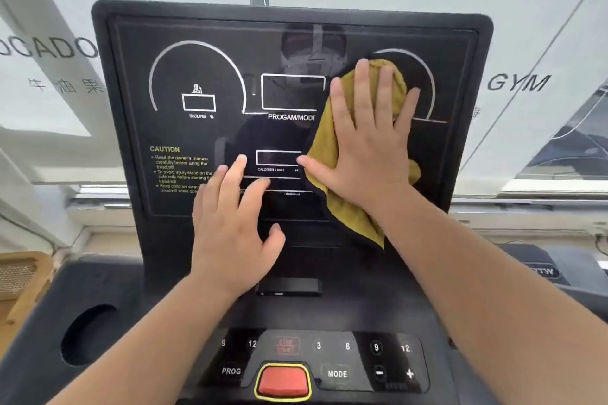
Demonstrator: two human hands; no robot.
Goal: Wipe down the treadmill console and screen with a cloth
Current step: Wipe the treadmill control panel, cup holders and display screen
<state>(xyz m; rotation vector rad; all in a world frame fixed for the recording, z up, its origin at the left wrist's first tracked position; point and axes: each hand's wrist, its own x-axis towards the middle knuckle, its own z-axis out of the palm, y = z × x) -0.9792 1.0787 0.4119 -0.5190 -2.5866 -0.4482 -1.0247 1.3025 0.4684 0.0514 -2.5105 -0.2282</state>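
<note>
Cloth [332, 154], yellow, lies flat on screen [204, 76], right of centre. Right hand [371, 148] presses it, fingers spread wide, gripping nothing. Left hand [230, 227] rests bare on lower screen, fingers open. Step: screen wipe. Next, probably sweep left, then button panel [329, 362]. Right dial and labels hidden under cloth; small print blurred.

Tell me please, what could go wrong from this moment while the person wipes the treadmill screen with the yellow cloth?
1. The cloth hangs loose below the right hand; its dangling corner might drag over already wiped glass.
2. The bare left hand is spread at the screen with no cloth under it, so it may leave fingerprints.
3. Both forearms pass above the button panel and red stop button; lowering an arm could press something.
</note>
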